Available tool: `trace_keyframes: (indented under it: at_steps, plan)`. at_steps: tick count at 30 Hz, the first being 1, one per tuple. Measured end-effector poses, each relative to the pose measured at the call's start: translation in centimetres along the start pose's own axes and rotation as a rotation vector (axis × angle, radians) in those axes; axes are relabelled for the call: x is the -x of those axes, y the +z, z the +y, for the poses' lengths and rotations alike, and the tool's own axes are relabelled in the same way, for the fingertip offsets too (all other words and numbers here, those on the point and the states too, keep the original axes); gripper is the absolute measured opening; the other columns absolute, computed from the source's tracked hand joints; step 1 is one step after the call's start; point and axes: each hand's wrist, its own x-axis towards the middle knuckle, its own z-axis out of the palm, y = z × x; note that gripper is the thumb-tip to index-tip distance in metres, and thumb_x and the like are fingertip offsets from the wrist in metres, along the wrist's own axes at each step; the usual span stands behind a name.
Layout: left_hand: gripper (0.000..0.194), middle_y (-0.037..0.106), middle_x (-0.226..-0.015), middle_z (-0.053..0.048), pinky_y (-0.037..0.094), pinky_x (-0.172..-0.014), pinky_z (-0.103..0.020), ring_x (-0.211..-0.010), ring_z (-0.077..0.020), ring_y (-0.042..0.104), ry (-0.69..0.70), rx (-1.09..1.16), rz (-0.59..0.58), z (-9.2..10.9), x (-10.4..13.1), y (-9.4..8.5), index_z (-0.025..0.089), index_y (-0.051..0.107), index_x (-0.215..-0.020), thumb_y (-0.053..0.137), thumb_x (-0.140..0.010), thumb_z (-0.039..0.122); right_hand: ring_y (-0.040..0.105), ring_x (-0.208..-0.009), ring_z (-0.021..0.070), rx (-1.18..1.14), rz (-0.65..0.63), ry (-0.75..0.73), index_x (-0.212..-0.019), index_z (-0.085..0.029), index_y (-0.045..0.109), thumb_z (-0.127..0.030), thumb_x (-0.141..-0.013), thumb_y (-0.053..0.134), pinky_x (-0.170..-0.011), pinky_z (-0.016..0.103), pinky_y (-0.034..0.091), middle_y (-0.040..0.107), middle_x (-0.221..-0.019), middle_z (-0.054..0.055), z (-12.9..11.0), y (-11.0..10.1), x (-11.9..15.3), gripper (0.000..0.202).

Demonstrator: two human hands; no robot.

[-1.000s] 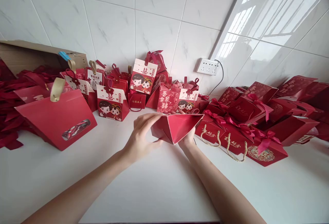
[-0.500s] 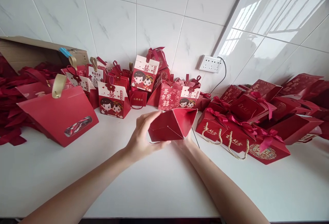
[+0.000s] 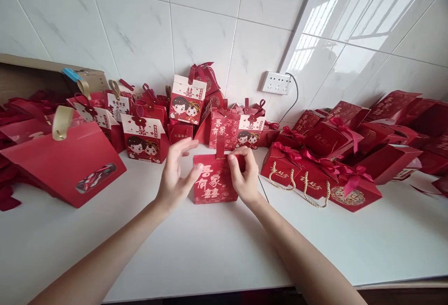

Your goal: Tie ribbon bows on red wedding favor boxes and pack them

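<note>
A red gift box (image 3: 215, 183) with white Chinese characters stands upright on the white table (image 3: 196, 253), a ribbon loop rising from its top. My right hand (image 3: 246, 174) grips its upper right side, thumb on the front face and fingers behind. At the box's left, my left hand (image 3: 178, 172) is open with fingers apart; its thumb is close to the upper left edge, and I cannot tell whether it touches. The back of the box is hidden.
A big red box with a gold loop (image 3: 63, 165) stands at the left before a cardboard carton (image 3: 94, 79). Behind are several printed gift boxes (image 3: 143, 139). Red boxes with rope handles (image 3: 318, 181) are piled at the right. A power strip (image 3: 276, 83) is on the tiled wall.
The box has turned from showing its open, plain red end to standing upright, its printed front toward me. My left hand has loosened; my right hand came from underneath to its right side.
</note>
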Motion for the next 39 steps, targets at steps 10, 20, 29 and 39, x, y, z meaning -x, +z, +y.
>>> trace_keyframes:
  at_steps: [10,20,29,39]
  plan:
    - [0.009,0.067,-0.094,-0.005,0.055,-0.077,-0.031,-0.089,-0.0166,0.065,0.251,-0.04,-0.012,1.3,0.0,-0.3,0.019,0.054,-0.087,0.058,-0.083,0.013,0.054,-0.068,0.014,0.069,-0.202,-0.291,-0.091,-0.023,0.048,-0.014,-0.085,0.05,-0.061,0.028,0.045,0.054,-0.077,0.0,-1.6,0.9,1.0,0.012]
    - [0.019,0.07,-0.093,-0.002,0.054,-0.077,-0.022,-0.087,-0.0131,0.066,0.233,-0.112,-0.084,2.1,-0.4,-0.7,0.018,0.068,-0.093,0.06,-0.08,0.007,0.051,-0.067,0.013,0.034,-0.205,-0.283,-0.09,-0.023,0.048,-0.012,-0.085,0.051,-0.062,0.027,0.044,0.053,-0.077,0.0,-1.6,1.0,1.0,0.012]
    - [0.022,0.071,-0.094,-0.001,0.054,-0.081,-0.022,-0.089,-0.013,0.065,0.187,-0.106,-0.09,2.1,-0.4,-0.8,0.018,0.069,-0.096,0.06,-0.08,0.007,0.053,-0.07,0.0126,0.025,-0.203,-0.204,-0.089,-0.023,0.048,-0.015,-0.088,0.051,-0.065,0.028,0.046,0.055,-0.079,0.0,-1.5,1.2,1.1,0.008]
    - [0.017,0.074,-0.092,-0.001,0.055,-0.081,-0.021,-0.087,-0.0147,0.069,-0.013,-0.1,-0.103,2.5,-0.8,-0.7,0.018,0.07,-0.094,0.061,-0.08,0.016,0.054,-0.068,0.011,0.025,-0.179,-0.114,-0.083,-0.022,0.048,-0.017,-0.086,0.053,-0.065,0.025,0.046,0.057,-0.077,-0.002,-1.9,1.2,1.0,0.008]
